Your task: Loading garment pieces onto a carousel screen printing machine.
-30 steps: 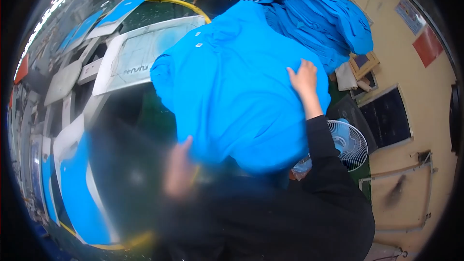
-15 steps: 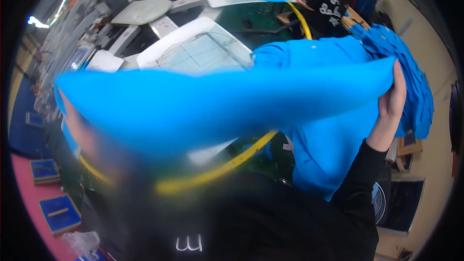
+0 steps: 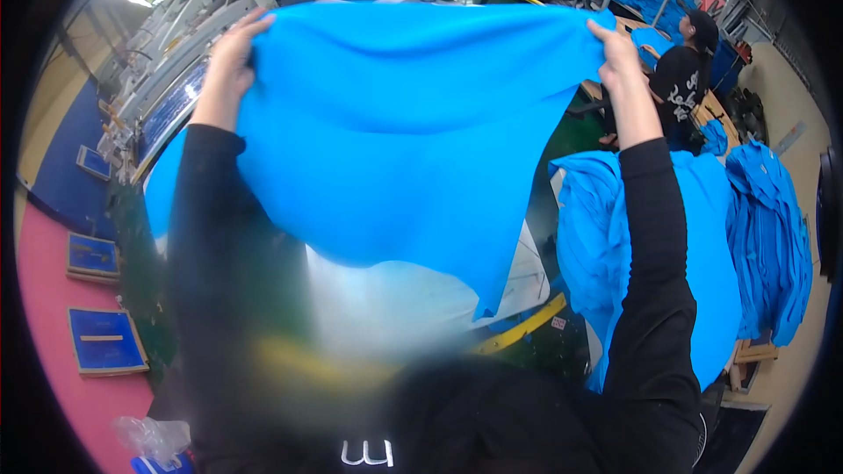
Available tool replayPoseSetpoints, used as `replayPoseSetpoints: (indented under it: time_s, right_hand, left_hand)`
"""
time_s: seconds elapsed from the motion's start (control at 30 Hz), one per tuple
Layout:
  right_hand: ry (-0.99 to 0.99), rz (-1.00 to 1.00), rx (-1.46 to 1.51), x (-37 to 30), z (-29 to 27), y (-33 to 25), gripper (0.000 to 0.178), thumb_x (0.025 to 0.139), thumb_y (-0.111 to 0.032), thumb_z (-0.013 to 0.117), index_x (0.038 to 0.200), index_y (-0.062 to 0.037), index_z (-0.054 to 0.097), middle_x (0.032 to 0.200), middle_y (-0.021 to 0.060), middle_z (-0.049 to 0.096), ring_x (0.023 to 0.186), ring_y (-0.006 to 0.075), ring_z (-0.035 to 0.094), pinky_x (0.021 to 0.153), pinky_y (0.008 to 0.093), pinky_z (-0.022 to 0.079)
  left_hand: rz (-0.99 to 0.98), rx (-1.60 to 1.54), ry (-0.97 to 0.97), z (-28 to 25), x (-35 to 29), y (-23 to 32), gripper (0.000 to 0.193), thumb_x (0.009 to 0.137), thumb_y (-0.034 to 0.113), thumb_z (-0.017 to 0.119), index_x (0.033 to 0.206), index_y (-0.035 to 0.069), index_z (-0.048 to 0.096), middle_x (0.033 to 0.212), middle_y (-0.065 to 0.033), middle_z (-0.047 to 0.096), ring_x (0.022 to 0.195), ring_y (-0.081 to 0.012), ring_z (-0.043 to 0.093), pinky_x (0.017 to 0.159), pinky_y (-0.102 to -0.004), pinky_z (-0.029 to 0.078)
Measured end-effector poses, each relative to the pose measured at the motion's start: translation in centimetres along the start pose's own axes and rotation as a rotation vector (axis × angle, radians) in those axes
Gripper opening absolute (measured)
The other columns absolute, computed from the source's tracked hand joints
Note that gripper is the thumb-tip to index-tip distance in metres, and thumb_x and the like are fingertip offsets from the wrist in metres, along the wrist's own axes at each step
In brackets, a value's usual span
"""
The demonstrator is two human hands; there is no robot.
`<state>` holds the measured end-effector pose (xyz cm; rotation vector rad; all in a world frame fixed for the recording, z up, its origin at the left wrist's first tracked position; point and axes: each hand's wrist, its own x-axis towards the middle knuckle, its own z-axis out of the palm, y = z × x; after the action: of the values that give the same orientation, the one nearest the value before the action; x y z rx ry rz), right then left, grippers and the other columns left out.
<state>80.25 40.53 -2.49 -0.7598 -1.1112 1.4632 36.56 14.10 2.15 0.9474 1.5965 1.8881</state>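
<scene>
On the far left, the left hand pinches a corner of the blue fabric panel, fingers closed. The panel hangs above a white platen, long axis left to right, one lower tip pointing near. The right hand pinches the opposite corner, fingers closed.

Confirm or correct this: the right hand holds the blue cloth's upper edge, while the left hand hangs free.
The left hand isn't free: the head view shows it holding the blue cloth by its upper edge too. The right hand is as you say.
</scene>
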Motion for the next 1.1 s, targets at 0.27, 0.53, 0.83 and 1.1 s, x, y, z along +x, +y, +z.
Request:
replayPoseSetpoints:
  time_s: [0.27, 0.53, 0.83, 1.1]
  right_hand:
    - [0.209, -0.24, -0.21, 8.8, 1.5, 4.9, 0.055, 0.078, 0.009, 0.053, 0.128, -0.0125, 0.052, 0.135, 0.0159, 0.043, 0.12, 0.0252, 0.043, 0.099, 0.034, 0.034]
    - [-0.115, -0.245, 0.049, 2.6, 1.2, 0.3, 0.041, 0.09, 0.002, 0.043, 0.13, -0.0052, 0.047, 0.132, 0.0137, 0.045, 0.116, 0.0226, 0.048, 0.095, 0.0325, 0.041]
    - [-0.245, 0.05, -0.13, -11.2, -3.3, 13.6, 0.062, 0.078, -0.001, 0.06, 0.136, -0.0002, 0.037, 0.142, 0.0113, 0.036, 0.129, 0.0223, 0.036, 0.105, 0.0329, 0.029]
    - [-0.22, 0.417, -0.215, -19.4, -7.9, 24.9, 0.065, 0.078, 0.01, 0.051, 0.139, -0.0026, 0.033, 0.137, 0.0145, 0.04, 0.119, 0.0237, 0.047, 0.099, 0.0327, 0.038]
  left_hand:
    - [-0.121, 0.019, -0.118, 1.5, 8.2, -3.9, 0.056, 0.075, 0.009, 0.07, 0.125, -0.001, 0.048, 0.109, -0.0107, 0.059, 0.083, -0.0128, 0.056, 0.067, -0.026, 0.045]
    - [0.044, 0.083, -0.288, 0.0, 7.4, -1.9, 0.057, 0.084, 0.018, 0.063, 0.132, -0.002, 0.04, 0.124, -0.0132, 0.051, 0.105, -0.0164, 0.055, 0.089, -0.0258, 0.045]
    - [-0.244, 0.14, -0.318, -7.7, -4.2, -13.6, 0.075, 0.074, 0.002, 0.069, 0.138, -0.002, 0.029, 0.136, -0.0164, 0.04, 0.118, -0.0242, 0.046, 0.096, -0.0331, 0.041]
    - [-0.57, 0.339, -0.296, -12.6, -16.1, -27.0, 0.083, 0.071, -0.008, 0.065, 0.142, 0.002, 0.023, 0.137, -0.0159, 0.039, 0.111, -0.0229, 0.051, 0.089, -0.0326, 0.046]
